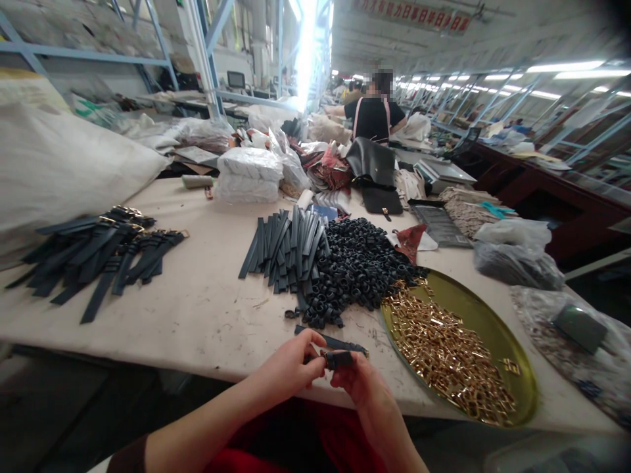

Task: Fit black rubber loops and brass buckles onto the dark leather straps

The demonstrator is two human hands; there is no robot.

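Observation:
My left hand (296, 360) and my right hand (362, 384) meet at the table's front edge, fingers closed. Between them is a short dark strap (340, 359); my left fingertips pinch one end, and the right thumb and fingers grip it from below. Small details at the left fingertips are hidden. Just behind my hands lies another dark strap (340, 342) with a gold buckle end. Beyond it are a heap of small dark loops (362, 266) and a pile of loose dark strips (286, 249). A round yellow-green tray (525, 387) with many gold buckles (444, 348) stands to the right.
Dark straps with buckles (98, 253) are heaped on the left of the pale table (211, 315). A large white sack (73, 151) bulges beside them. Plastic-wrapped packs (249, 174), a black bag (372, 164) and leather pieces crowd the back. Farther off stands a person (374, 118).

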